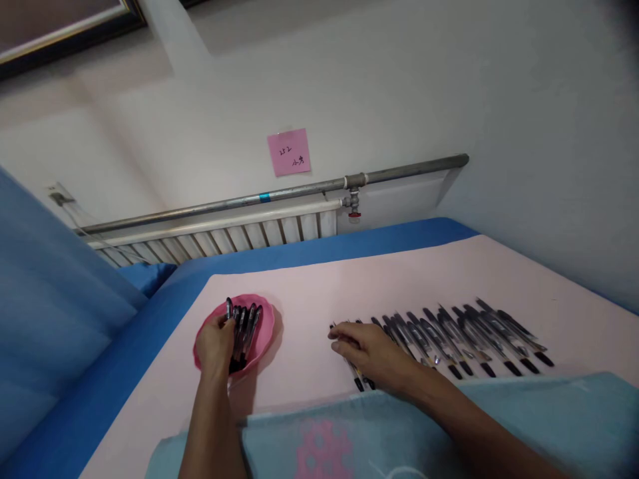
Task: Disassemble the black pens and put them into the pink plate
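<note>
At the left, a pink scalloped dish [270, 324] holds several black-capped pens [248, 326] lying side by side. My left hand [215, 342] is over the dish's left side, its fingers closed on a pen [229, 307] whose dark end sticks up above them. My right hand [372, 349] reaches to the left end of a long row of pens [439, 332] spread on the pink sheet. Its fingers are bent together around the upper part of a pen [356, 380], which shows below the hand; the fingertips partly hide it.
The pink sheet [304, 299] lies over a blue-covered surface [319, 247]. A light blue cloth [279, 439] with a pink pattern is nearest me. Behind stand a white radiator [264, 233] and a metal pipe [299, 191] with a valve; a blue curtain [50, 299] hangs left.
</note>
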